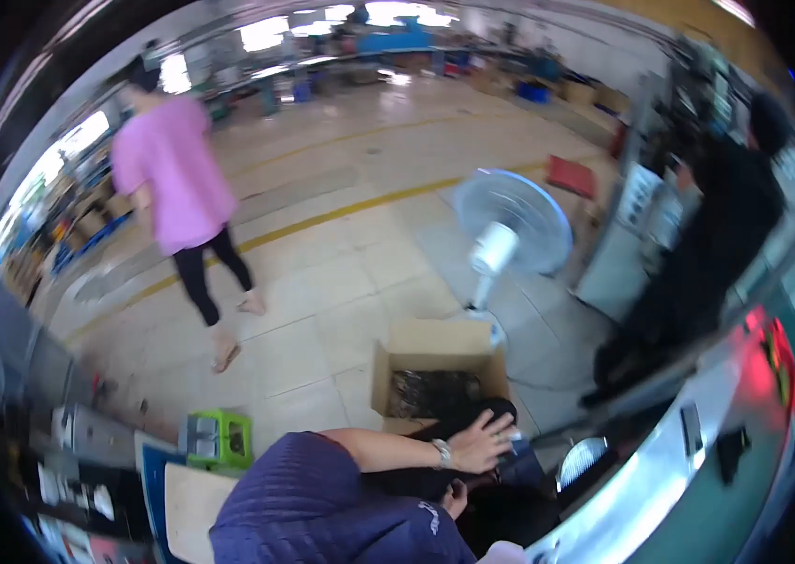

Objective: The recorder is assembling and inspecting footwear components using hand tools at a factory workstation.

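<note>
Cardboard box (440, 335): stands with flaps up just beyond the left hand (480, 442); holds a dark bundle (435, 391), too blurred to identify; partly covered by a dark-clad knee.
Left hand: spread-fingered over dark clothing beside the knee; grips nothing visible.
Right hand (455, 499): probably the right one, just below the left; shows only in part, seemingly curled; impossible to say whether closed on anything.
Step in hand: looks like a pause or a change of posture, judging by the spread fingers; shows no handling of the box.
Next move: would call for drawing those fingers together before any grip, and for reaching past the knee to get at the bundle.
Dark area around the hands: too black to separate lap from objects.
Pale shape (505, 553): below the right hand, cut by the lower edge; unclear in kind.
Bench (698, 522): to the right of both hands; fades into the dark rim.
Fan (513, 226): beyond the box; blurred at the blades.
</note>
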The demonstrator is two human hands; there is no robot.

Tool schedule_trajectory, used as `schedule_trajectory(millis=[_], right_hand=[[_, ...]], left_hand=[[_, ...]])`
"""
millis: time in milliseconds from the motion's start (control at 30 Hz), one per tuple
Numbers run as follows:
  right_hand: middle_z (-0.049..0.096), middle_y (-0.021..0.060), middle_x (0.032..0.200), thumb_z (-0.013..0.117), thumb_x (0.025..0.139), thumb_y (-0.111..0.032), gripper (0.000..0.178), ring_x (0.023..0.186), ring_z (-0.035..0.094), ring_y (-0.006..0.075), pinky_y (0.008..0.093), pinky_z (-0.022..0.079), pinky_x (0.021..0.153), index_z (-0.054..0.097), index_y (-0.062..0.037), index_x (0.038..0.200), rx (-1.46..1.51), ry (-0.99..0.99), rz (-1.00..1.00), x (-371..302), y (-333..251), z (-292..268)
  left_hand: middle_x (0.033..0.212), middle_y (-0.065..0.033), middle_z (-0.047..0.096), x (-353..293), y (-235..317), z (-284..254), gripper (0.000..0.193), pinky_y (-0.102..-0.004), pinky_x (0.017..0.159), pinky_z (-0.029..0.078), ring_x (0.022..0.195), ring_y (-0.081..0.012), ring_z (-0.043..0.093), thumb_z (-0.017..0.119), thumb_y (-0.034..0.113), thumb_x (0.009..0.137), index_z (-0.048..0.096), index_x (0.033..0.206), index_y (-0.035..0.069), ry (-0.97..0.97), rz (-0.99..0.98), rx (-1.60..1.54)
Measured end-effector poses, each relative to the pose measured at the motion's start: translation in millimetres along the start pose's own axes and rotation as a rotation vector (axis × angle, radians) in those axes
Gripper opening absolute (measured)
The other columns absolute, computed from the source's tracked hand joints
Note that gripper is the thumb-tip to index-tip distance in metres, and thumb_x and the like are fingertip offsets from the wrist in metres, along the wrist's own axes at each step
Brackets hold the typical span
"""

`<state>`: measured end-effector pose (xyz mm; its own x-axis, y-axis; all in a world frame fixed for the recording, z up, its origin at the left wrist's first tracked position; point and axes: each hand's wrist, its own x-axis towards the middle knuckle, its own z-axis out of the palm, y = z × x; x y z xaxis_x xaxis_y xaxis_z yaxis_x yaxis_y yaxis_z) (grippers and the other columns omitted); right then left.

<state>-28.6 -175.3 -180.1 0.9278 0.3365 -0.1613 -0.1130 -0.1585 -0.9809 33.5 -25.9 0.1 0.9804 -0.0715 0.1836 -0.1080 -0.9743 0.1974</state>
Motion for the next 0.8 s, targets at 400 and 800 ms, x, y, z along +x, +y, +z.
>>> schedule_trajectory(millis=[400,800], right_hand=[[0.068,0.0145,0.097,0.056,0.089,-0.011,0.023,0.093,0.065,0.0252,0.0338,0.049,0.085,0.064,0.0008,0.107,0.036,0.121,0.294,32.0,-66.7,14.8],[0.061,0.0046,0.096,0.056,0.091,-0.024,0.032,0.092,0.058,0.0213,0.0378,0.047,0.084,0.058,-0.0061,0.117,0.099,0.293,-0.445,8.5,4.5,40.7]], left_hand=[[0.146,-0.0074,0.046,9.3,-31.3,11.0,0.043,-0.0546,0.113,0.021,0.142,-0.0326,0.030,0.064,0.024,0.083,0.061,0.122,0.006,0.043,0.077,-0.155],[0.111,-0.0125,0.068,-51.6,40.1,36.9,0.023,-0.0415,0.096,0.045,0.108,-0.0306,0.061,0.066,0.012,0.078,0.069,0.100,0.005,-0.068,0.417,-0.560]])
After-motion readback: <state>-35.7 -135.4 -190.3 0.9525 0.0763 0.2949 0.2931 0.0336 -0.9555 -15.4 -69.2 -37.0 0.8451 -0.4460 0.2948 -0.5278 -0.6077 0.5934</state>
